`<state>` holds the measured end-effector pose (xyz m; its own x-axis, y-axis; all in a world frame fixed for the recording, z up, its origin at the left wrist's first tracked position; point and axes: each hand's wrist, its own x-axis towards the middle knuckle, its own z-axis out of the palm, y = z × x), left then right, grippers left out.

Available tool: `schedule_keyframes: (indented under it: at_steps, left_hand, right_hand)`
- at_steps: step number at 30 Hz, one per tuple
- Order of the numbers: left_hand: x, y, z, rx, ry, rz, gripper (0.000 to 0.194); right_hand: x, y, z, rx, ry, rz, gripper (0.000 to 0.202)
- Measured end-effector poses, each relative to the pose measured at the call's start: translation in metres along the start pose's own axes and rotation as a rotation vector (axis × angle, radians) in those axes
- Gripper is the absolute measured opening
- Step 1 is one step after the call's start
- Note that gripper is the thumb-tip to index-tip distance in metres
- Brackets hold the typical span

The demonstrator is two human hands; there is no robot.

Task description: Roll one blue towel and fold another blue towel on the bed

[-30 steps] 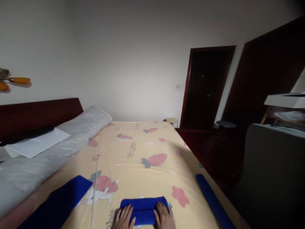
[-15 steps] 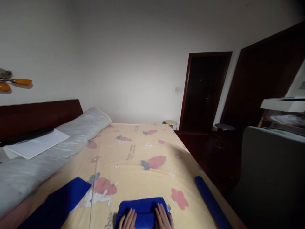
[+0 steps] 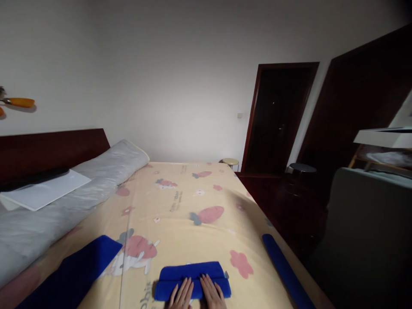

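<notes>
A folded blue cloth (image 3: 189, 271), perhaps a towel, lies on the bed near the bottom middle, with a crease running across it and a small tag at its right edge. On its near part rests my left hand (image 3: 182, 295), fingers stretched out. My right hand (image 3: 212, 293) lies flat beside it, also on the cloth, with a narrow gap between the two. The wrists run out of view at the bottom edge. To the left a second blue cloth (image 3: 80, 266) is spread flat, partly cut off. A long, narrow blue roll or folded strip (image 3: 285, 268) lies along the bed's right edge.
The bed (image 3: 180, 244) has a patterned yellow sheet. A grey pillow or bolster (image 3: 99, 193) runs along the headboard (image 3: 54, 146), with a white flat item (image 3: 48, 191) on it. Right of the bed stand a grey chair back (image 3: 367, 219), a dark stool (image 3: 302, 168) and a shelf (image 3: 383, 137).
Both hands have moved inward, closer together, and now lie on the near part of the folded cloth. The cloth's near fold looks flatter. The view has shifted slightly.
</notes>
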<state>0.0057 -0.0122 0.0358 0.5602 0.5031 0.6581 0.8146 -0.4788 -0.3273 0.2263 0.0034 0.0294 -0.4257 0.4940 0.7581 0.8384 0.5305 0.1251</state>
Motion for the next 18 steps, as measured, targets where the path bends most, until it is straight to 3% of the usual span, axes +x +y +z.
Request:
schedule_keyframes:
  at_steps: [3, 12, 15, 18]
  left_hand:
    - [0.003, 0.002, 0.003, -0.032, -0.047, -0.038, 0.076]
    - [-0.004, 0.01, 0.014, -0.084, -0.155, -0.114, 0.081]
    - [-0.006, 0.001, 0.009, -0.047, -0.182, -0.103, 0.083]
    - [-0.018, -0.018, -0.003, 0.092, -0.101, -0.095, 0.073]
  right_hand:
    - [0.003, -0.001, 0.002, 0.003, -0.038, 0.024, 0.075]
    - [-0.001, 0.0, 0.01, -0.007, -0.057, 0.02, 0.076]
    - [-0.007, 0.011, 0.007, -0.026, -0.036, -0.03, 0.076]
    - [-0.02, 0.024, 0.004, -0.076, -0.004, -0.016, 0.073]
